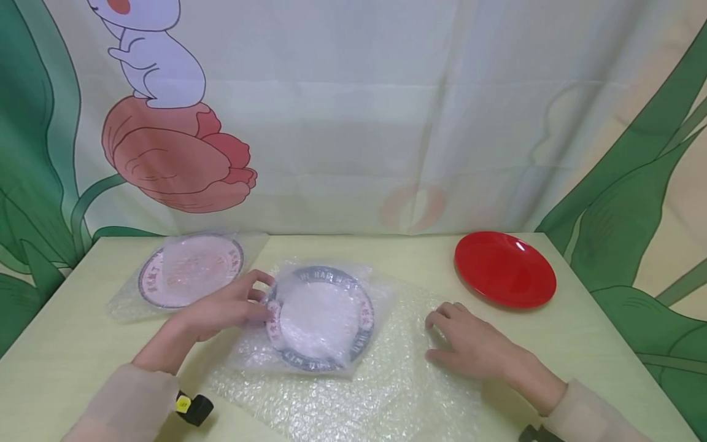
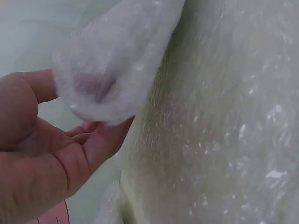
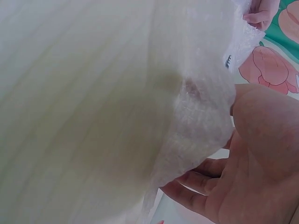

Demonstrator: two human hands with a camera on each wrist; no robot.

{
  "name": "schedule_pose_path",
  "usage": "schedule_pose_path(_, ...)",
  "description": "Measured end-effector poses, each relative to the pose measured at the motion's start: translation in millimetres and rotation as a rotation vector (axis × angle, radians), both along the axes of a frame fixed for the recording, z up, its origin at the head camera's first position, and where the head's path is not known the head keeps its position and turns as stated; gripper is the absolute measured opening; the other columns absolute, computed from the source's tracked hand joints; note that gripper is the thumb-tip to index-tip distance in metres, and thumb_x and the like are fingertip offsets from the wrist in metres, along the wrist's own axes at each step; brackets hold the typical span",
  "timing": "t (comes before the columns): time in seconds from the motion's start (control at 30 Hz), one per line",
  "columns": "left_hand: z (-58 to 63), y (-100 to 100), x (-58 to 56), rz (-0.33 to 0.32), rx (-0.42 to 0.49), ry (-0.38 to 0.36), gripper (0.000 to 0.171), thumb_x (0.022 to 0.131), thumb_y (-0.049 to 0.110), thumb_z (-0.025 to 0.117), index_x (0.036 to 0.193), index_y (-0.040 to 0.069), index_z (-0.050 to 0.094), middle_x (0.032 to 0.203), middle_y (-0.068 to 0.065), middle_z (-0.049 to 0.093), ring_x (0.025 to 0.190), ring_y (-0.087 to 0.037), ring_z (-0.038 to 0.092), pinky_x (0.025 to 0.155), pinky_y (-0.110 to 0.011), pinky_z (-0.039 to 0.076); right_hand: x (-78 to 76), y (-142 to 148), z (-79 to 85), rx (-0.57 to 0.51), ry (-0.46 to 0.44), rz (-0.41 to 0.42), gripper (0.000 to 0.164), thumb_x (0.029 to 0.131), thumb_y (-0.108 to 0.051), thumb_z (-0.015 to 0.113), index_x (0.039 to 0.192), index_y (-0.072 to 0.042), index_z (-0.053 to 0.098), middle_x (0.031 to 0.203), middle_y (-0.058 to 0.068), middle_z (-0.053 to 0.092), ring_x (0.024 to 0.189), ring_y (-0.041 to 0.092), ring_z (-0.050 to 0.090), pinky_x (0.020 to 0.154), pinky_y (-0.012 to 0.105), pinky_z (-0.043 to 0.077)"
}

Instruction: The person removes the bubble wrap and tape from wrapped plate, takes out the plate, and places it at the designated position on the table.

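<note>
Pale hanging cloth (image 1: 342, 123), printed with broad green leaves, a coral-red flower (image 1: 177, 162) and a white rabbit (image 1: 160, 67) seated above it, fills the space behind a light yellow, flat-topped table (image 1: 552, 362). Across the near middle of the table spreads a large, clear sheet of bubble wrap (image 1: 359, 411), shiny and slightly rumpled.

On the far left part of this sheet lies a round plate with a blue-grey lettered rim (image 1: 320, 319), enclosed in cloudy bubble wrap, with red characters at its left and right edges. Behind it to the left, near the table's back edge, sits another wrapped round plate with a pinkish face (image 1: 190, 276), its clear wrapping spreading past the rim. At the back right, apart from both, lies a glossy, bright red round plate (image 1: 505, 270).

Two bare hands reach in from the near side, each below a sheer, pale sleeve. The left hand (image 1: 226, 307) holds the left edge of the blue-grey plate's wrapping between bent fingers and thumb. The right hand (image 1: 469, 337) is at the right edge of the bubble wrap sheet, fingers bent and thumb set apart from them; whether it pinches the film cannot be told.

Under the left wrist is a small black block-shaped device (image 1: 200, 410), with a tiny yellow label (image 1: 183, 403) beside it.
</note>
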State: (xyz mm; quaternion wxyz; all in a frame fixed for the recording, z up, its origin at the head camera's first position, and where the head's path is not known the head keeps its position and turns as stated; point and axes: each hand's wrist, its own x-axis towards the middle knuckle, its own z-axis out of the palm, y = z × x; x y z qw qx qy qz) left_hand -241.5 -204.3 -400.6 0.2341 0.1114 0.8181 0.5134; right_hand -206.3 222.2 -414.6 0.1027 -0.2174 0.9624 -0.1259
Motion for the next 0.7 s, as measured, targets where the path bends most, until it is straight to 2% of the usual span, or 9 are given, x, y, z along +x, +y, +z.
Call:
schedule_pose_path(0.13, 2.5, 5, 0.9, -0.002, -0.051, 0.011, 0.057, 0.096, 0.018, 0.071, 0.141, 0.0, 0.041, 0.13, -0.022, 0.056, 0.112, -0.03, 0.059, 0.096, -0.046, 0.049, 0.2, 0, 0.3, 0.0, 0.002, 0.003, 0.042, 0.087, -0.03, 0.083, 0.122, -0.014, 0.064, 0.121, 0.004, 0.058, 0.112, 0.022, 0.053, 0.093, 0.04, 0.053)
schedule_pose_path(0.27, 4.5, 9, 0.9, -0.016, -0.074, 0.05, 0.05, 0.097, 0.018, 0.07, 0.137, 0.0, 0.046, 0.118, -0.018, 0.062, 0.104, -0.028, 0.06, 0.09, -0.041, 0.051, 0.7, 0, 0.8, -0.002, 0.012, 0.007, 0.042, 0.088, -0.03, 0.082, 0.122, -0.013, 0.064, 0.121, 0.005, 0.058, 0.113, 0.023, 0.054, 0.093, 0.04, 0.053)
schedule_pose_path(0.47, 4.2, 13, 1.8, -0.02, -0.103, 0.12, 0.043, 0.098, 0.016, 0.067, 0.133, -0.004, 0.052, 0.115, -0.016, 0.059, 0.098, -0.026, 0.06, 0.083, -0.038, 0.054, 1.6, 0, 0.7, -0.013, 0.029, 0.021, 0.041, 0.089, -0.028, 0.082, 0.122, -0.012, 0.064, 0.122, 0.006, 0.059, 0.112, 0.023, 0.054, 0.093, 0.041, 0.053)
schedule_pose_path(0.7, 2.5, 17, 3.8, -0.028, -0.08, 0.113, 0.04, 0.099, 0.013, 0.064, 0.129, -0.01, 0.054, 0.111, -0.016, 0.06, 0.089, -0.024, 0.061, 0.082, -0.039, 0.056, 2.2, 0, -0.3, -0.005, 0.023, 0.018, 0.042, 0.088, -0.028, 0.082, 0.123, -0.012, 0.064, 0.124, 0.006, 0.058, 0.114, 0.024, 0.053, 0.094, 0.041, 0.052)
